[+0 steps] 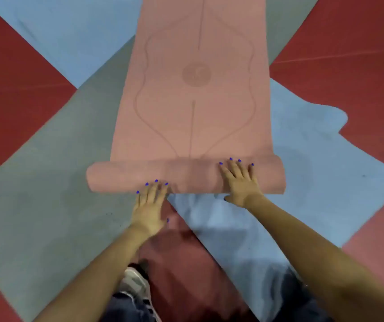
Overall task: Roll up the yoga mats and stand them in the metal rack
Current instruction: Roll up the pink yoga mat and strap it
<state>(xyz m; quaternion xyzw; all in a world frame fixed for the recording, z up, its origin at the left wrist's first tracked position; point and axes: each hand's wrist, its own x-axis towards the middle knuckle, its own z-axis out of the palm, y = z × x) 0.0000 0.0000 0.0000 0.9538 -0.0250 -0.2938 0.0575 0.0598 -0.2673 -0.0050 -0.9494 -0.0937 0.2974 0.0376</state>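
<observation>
Three mats overlap on the red floor (349, 43): grey mat (47, 182), blue mat (314, 159), and topmost the pink yoga mat (193, 89), partly rolled. Right hand (240, 180) and left hand (150, 205) press flat, fingers straight, apart along the roll (186, 177), likely keeping it even.

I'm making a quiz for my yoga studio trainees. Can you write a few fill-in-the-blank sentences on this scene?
1. The mat being rolled is ____.
2. The right hand rests flat on the ____.
3. Under the pink mat lie a grey mat and a ____ one.
4. The floor is ____.

Missing words: pink; roll; blue; red
</observation>
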